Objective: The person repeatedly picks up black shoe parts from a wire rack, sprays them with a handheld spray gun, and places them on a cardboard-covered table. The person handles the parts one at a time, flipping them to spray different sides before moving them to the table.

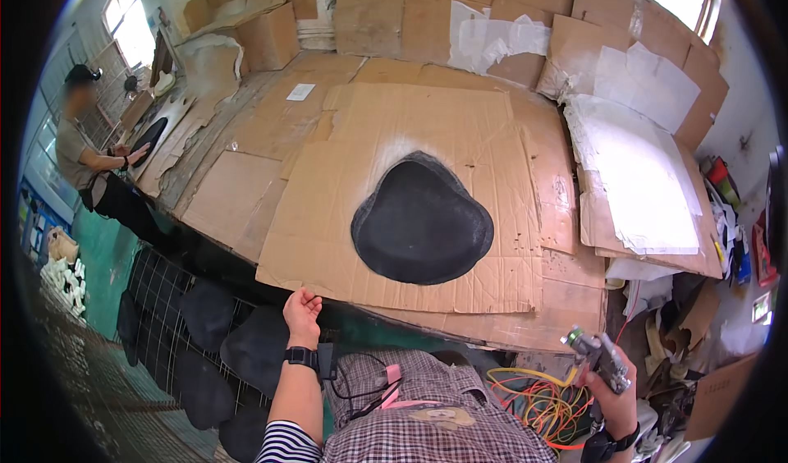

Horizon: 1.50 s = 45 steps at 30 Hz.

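Note:
A spray gun (597, 358) with a metal body and a green part at its front is in my right hand (616, 393), low at the right. A yellow hose runs close by its handle. My left hand (302, 311) is closed, fingers curled together, at the near edge of a large flat cardboard sheet (320, 225); whether it pinches that edge I cannot make out. On the sheet lies a black rounded-triangular pad (423, 221), its rim greyish. Pale overspray marks the cardboard around its top. Both hands are apart from the pad.
Several similar black pads (205, 311) rest on a wire rack (164, 291) below left. At far left a co-worker (94, 159) handles a black pad (150, 140). Orange and yellow hoses (538, 405) lie coiled beneath the table. White-covered cardboard (636, 176) stands right.

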{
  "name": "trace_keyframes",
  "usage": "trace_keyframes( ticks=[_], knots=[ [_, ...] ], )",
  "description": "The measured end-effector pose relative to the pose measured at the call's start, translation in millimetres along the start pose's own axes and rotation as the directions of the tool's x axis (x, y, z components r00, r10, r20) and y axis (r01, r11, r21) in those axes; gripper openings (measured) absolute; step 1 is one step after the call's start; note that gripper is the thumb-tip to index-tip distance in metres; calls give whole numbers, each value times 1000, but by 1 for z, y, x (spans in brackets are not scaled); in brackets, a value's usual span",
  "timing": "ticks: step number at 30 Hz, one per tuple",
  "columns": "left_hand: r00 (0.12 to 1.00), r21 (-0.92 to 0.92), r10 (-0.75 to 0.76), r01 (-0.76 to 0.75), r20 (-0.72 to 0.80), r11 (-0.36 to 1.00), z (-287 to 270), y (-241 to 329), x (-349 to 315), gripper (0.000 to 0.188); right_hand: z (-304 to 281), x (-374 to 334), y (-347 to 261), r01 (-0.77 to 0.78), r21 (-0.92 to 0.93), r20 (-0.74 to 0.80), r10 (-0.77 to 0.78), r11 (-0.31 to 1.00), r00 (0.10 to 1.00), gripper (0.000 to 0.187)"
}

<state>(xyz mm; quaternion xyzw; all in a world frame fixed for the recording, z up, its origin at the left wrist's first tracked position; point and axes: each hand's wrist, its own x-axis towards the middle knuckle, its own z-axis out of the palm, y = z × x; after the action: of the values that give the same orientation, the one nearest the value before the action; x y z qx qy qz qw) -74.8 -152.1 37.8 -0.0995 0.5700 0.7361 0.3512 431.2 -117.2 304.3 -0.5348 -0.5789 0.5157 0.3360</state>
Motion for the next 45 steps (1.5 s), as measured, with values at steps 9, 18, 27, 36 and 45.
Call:
trace_keyframes(
  ticks=[9, 18, 27, 36, 45],
  knots=[
    [998, 43, -17, 15, 61, 999, 12, -14, -12, 9, 34, 23, -2, -55, 68, 269, 35, 996, 962, 49],
    [999, 101, -43, 40, 28, 994, 2, -23, -21, 11, 38, 52, -10, 123, 148, -24, -121, 981, 992, 35],
    [995, 109, -68, 59, 78, 992, 11, -40, -8, 9, -2, 10, 16, -12, 40, -14, 12, 999, 1000, 50],
    [975, 410, -133, 50, 176, 911, 54, -64, 18, 20, 14, 40, -11, 66, 153, 102, -82, 986, 991, 48],
    [974, 640, -114, -40, 198, 767, 95, -78, 39, 23, -4, 33, -2, 52, 42, 154, -58, 998, 986, 43]
  ],
)
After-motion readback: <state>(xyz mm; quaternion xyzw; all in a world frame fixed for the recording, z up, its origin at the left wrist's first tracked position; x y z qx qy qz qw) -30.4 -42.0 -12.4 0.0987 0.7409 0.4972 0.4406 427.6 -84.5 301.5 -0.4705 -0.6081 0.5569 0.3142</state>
